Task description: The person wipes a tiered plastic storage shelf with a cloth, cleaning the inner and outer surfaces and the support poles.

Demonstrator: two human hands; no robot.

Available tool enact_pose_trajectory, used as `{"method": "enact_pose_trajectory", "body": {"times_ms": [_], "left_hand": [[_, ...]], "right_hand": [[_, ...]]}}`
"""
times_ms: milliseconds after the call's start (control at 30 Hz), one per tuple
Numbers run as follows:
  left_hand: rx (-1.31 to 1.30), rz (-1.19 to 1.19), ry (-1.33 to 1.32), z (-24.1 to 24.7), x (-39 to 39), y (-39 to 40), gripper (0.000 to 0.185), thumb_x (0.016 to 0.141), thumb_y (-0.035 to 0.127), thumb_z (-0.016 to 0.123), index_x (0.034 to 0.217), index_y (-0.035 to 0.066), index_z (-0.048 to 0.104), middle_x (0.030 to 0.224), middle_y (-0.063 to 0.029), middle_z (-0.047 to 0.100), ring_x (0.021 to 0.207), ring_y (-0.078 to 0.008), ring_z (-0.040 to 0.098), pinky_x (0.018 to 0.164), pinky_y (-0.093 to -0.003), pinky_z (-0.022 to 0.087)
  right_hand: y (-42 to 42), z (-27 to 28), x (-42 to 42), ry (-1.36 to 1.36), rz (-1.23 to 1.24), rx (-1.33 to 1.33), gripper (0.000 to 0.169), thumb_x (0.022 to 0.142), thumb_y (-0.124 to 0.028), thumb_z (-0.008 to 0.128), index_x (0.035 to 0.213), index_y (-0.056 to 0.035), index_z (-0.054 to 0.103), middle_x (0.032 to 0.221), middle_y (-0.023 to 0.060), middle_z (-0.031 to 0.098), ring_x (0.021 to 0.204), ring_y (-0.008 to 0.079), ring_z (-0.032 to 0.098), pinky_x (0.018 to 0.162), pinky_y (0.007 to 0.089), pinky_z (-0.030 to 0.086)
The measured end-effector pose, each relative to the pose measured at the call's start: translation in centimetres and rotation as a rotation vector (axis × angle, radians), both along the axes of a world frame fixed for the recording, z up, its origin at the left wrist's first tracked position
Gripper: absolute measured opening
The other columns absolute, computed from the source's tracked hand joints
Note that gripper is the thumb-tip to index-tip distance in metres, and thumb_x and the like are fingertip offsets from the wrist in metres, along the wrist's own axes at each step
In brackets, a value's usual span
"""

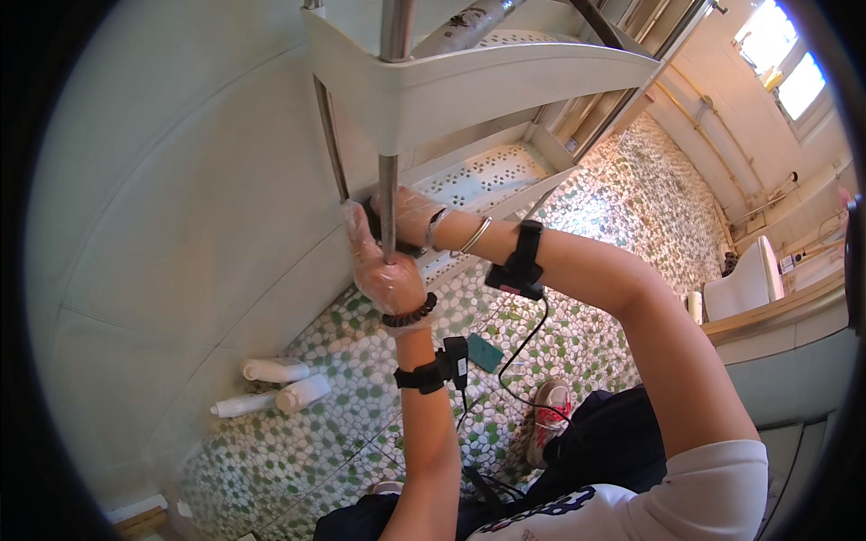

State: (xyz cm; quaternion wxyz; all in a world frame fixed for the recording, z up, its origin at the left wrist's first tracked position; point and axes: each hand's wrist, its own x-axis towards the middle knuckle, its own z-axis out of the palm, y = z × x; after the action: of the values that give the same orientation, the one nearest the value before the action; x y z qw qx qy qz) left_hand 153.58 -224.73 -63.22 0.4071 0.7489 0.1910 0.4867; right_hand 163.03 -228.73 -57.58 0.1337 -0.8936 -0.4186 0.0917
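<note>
A white plastic corner rack with metal posts stands against the wall before me. Its upper shelf [500, 74] has a tall rim, and its lower shelf [473, 179] has a floor with punched holes. My left hand [389, 280], in a clear plastic glove, grips the lower end of the front metal post [388, 203], covering the shelf corner there. Just behind that post is my right hand [413, 209], also gloved, its fingers partly hidden. It holds a dark object [371, 216], perhaps a pad or cloth, at the lower shelf's corner.
Several white plastic bottles [301, 392] lie on the pebble-patterned floor [352, 439] by the wall. A green flat object [485, 352] rests near my shoe [549, 419]. A cable [524, 348] hangs from my right forearm strap. A white toilet [741, 284] is at the right.
</note>
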Motion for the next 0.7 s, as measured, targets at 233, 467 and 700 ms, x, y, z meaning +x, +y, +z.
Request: {"method": "enact_pose_trajectory", "body": {"times_ms": [233,467,700], "left_hand": [[-0.025,0.057,0.064,0.2,-0.3,0.1,0.065,0.060,-0.017,0.036,0.121,0.002,0.047,0.119,-0.0177,0.053,0.111,-0.0391,0.048,0.093,-0.0436,0.040],[-0.037,-0.004,-0.001,1.0,-0.2,-1.1,0.062,0.061,-0.017,0.035,0.119,-0.001,0.049,0.116,-0.0191,0.055,0.109,-0.0374,0.050,0.093,-0.0419,0.041],[-0.072,-0.023,-0.081,0.3,0.0,-0.4,0.049,0.069,-0.012,0.038,0.116,-0.005,0.050,0.116,-0.0208,0.055,0.108,-0.0340,0.053,0.093,-0.0383,0.042]], "right_hand": [[-17.7,-0.8,12.7,-0.391,-0.389,-0.371,0.018,0.072,-0.016,0.063,0.086,-0.0039,0.064,0.088,0.0158,0.063,0.086,0.0301,0.062,0.073,0.0374,0.051],[-18.6,-4.7,14.6,-0.587,-0.483,-0.235,0.029,0.065,-0.027,0.070,0.087,-0.0087,0.067,0.094,0.0108,0.064,0.088,0.0263,0.062,0.075,0.0337,0.051],[-1.4,-2.4,1.4,-0.285,0.115,-0.036,0.020,0.068,-0.017,0.058,0.076,0.0006,0.063,0.084,0.0204,0.063,0.083,0.0331,0.061,0.076,0.0372,0.048]]}}
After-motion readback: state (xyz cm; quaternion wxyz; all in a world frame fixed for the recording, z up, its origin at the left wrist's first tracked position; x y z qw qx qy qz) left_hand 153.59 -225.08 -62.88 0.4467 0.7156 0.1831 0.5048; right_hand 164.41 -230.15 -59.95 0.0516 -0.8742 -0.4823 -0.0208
